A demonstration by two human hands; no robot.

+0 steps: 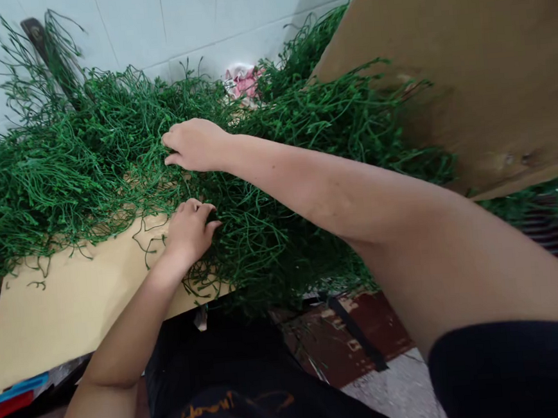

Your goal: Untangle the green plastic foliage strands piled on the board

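A long heap of green artificial plant stems with thin branching tips lies across a tan board. My left hand is at the board's near part, against the stems. Its fingers are loosely curled, with the thumb apart and a gap between. Farther back, my right hand reaches across to the left over the heap. Thumb and forefinger are apart at the stems, and no stem shows clearly between them. The other fingers of the right hand are partly hidden.
A large brown board leans at the right, over part of the stems. White tiles form the wall behind. A dark strip stands up at the left back. A pink and white bundle lies near the wall. Below is a dark red box.
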